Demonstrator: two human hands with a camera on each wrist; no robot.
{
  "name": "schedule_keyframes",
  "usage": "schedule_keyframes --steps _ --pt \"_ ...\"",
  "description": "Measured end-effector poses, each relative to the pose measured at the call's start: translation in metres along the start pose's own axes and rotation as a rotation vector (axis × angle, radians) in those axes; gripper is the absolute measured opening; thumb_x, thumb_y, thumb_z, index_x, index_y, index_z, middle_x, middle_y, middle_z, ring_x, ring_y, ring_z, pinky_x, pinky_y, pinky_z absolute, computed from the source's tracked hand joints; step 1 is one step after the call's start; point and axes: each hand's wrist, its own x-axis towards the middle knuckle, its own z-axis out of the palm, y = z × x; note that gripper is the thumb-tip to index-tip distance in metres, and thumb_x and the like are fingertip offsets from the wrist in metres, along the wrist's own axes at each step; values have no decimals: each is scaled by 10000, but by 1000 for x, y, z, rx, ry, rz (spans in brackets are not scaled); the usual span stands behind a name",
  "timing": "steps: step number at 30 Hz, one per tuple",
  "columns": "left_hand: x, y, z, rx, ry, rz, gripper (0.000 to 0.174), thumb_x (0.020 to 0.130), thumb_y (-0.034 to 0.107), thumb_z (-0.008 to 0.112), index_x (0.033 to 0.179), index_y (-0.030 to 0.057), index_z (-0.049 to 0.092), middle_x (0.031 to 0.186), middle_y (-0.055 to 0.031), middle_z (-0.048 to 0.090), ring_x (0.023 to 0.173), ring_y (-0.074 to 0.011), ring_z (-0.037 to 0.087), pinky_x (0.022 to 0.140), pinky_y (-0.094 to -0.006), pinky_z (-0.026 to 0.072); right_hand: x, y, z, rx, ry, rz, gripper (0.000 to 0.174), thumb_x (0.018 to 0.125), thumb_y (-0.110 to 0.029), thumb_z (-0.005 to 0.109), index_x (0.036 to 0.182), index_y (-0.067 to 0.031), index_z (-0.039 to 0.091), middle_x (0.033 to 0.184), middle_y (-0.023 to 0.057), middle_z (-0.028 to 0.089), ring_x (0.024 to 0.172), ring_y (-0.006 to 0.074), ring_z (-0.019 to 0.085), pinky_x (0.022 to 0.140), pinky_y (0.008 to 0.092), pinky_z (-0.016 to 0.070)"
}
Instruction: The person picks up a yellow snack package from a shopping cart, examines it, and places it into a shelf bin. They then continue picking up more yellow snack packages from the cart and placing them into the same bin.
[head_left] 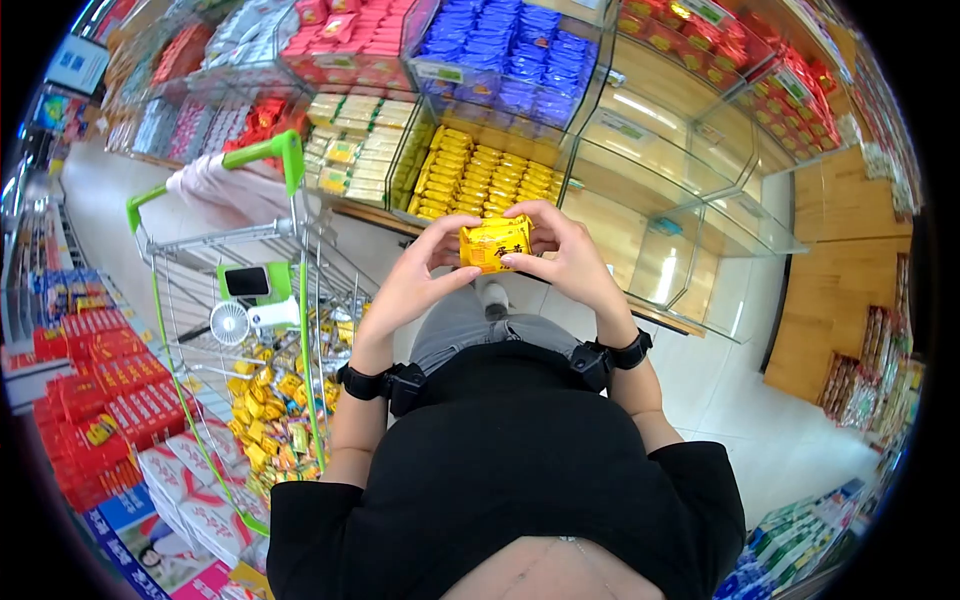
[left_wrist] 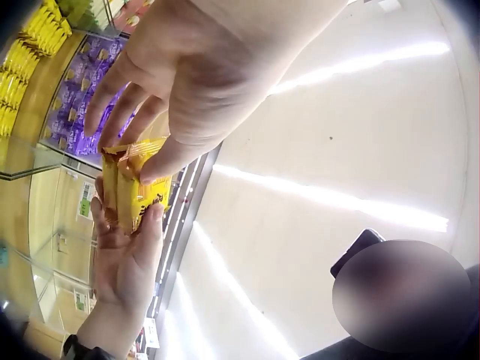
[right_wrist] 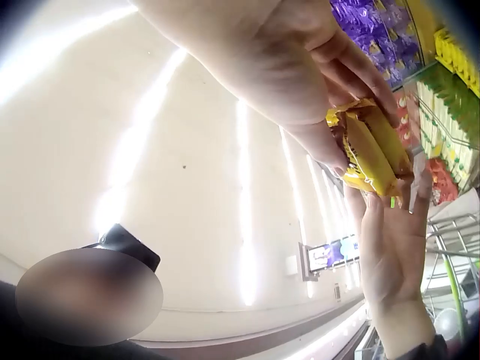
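Observation:
Two yellow snack packets with dark lettering are held together in front of my body, over the edge of a display bin. My left hand pinches them at their left end, thumb on the near face and fingers behind. At the other end my right hand pinches them the same way, its thumb beside the lettering. The left wrist view shows the packets lying face to face, with crimped ends. Both packets also appear between the two hands in the right wrist view.
Behind the hands, a glass-sided bin holds rows of similar yellow packets, with blue packets above. Clear-walled compartments extend to the right. At left stands a shopping cart containing many wrapped snacks; a small white fan sits on it.

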Motion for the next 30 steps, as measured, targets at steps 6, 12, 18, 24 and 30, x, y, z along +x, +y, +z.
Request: schedule_keyframes --steps 6,12,18,24,30 --pt "54 -9 -18 -8 -34 -23 527 705 78 638 1167 62 384 1035 -55 473 902 -114 477 742 -245 422 26 13 -11 -44 89 56 393 705 -155 654 1024 -48 451 757 65 551 651 111 541 572 238 431" --pt "107 -36 -49 -34 -218 -227 479 695 47 631 1129 40 426 1028 -47 483 890 -97 485 729 -225 420 67 40 -20 -248 72 163 386 723 -126 630 1051 -62 436 766 49 535 689 98 509 616 242 412" --pt "152 -83 -69 131 -244 -146 442 627 14 657 1027 44 471 948 -33 508 837 -104 495 713 -230 416 104 83 -20 -659 94 160 416 642 -192 655 988 -44 476 876 148 558 861 287 525 729 357 418" --pt "187 -151 -85 262 -211 -156 471 598 32 670 1023 53 467 984 -33 505 921 -149 467 791 -262 375 147 136 -18 -759 93 313 400 585 -223 656 907 -44 500 886 147 560 848 323 524 699 389 420" --pt "198 -185 -83 271 17 -495 440 744 70 539 1141 -9 367 973 -139 488 865 -201 512 711 -289 437 169 174 -6 -935 138 422 423 588 -208 655 926 -34 469 875 153 542 816 318 539 665 395 445"
